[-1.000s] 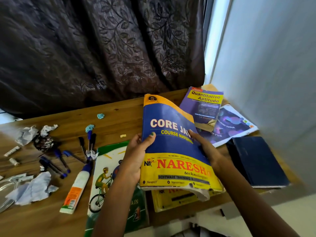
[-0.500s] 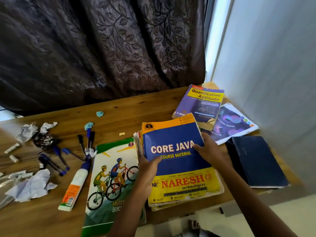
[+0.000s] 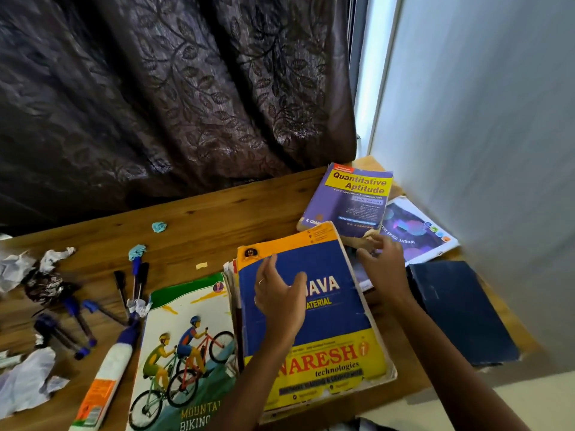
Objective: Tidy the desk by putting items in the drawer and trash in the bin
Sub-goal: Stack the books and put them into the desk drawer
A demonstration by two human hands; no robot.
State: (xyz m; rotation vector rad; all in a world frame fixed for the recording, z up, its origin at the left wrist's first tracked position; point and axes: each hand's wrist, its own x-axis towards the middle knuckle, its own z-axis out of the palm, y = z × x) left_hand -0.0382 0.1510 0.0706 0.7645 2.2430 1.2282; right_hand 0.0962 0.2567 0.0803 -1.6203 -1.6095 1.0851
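Note:
A blue and yellow Core Java book (image 3: 329, 312) lies flat on a stack at the front of the wooden desk (image 3: 217, 219). My left hand (image 3: 280, 300) hovers over its cover with fingers spread and holds nothing. Past the book's upper right corner my right hand (image 3: 381, 262) has relaxed, slightly curled fingers and is also empty. The purple Quantitative Aptitude book (image 3: 348, 200) lies just beyond that hand. A mountain biking book (image 3: 183, 353) lies left of the stack.
A dark blue hardcover (image 3: 460, 309) and a white booklet (image 3: 417, 231) lie at the right by the wall. Left of the books are a glue tube (image 3: 105, 374), several pens (image 3: 77, 318), crumpled paper (image 3: 25, 381) and small teal scraps (image 3: 159, 227). A dark curtain hangs behind.
The Core Java book went from held upright in both hands to lying flat on the stack. Both hands have let go and lifted off it.

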